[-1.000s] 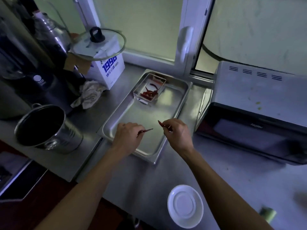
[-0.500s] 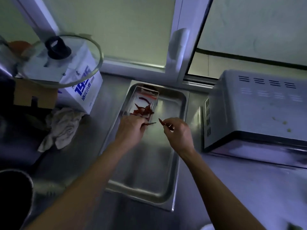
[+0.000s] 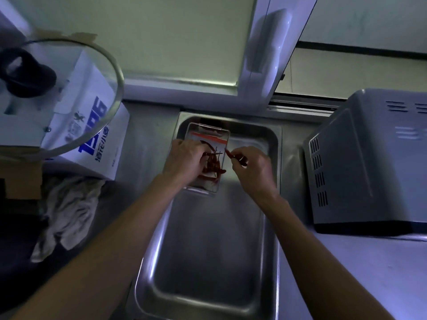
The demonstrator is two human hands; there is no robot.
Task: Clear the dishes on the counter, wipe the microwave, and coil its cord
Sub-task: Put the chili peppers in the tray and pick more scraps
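Your left hand [image 3: 184, 158] reaches into the small clear container [image 3: 221, 139] at the far end of the steel tray [image 3: 208, 262], its fingers curled down among the dried red chillies [image 3: 212, 161]; whether they pinch one you cannot tell. Your right hand [image 3: 253, 168] hovers just right of that container, above the tray, pinching a single chilli [image 3: 229, 154] between thumb and fingertips, its tip pointing toward the container. The tray lies lengthwise on the counter [image 3: 360, 273]. The microwave [image 3: 369, 162] stands just right of the tray, its vented side facing it. Left of the tray sit a crumpled cloth [image 3: 69, 211] and a white box with blue print [image 3: 92, 135], with a glass lid [image 3: 69, 88] resting on the box
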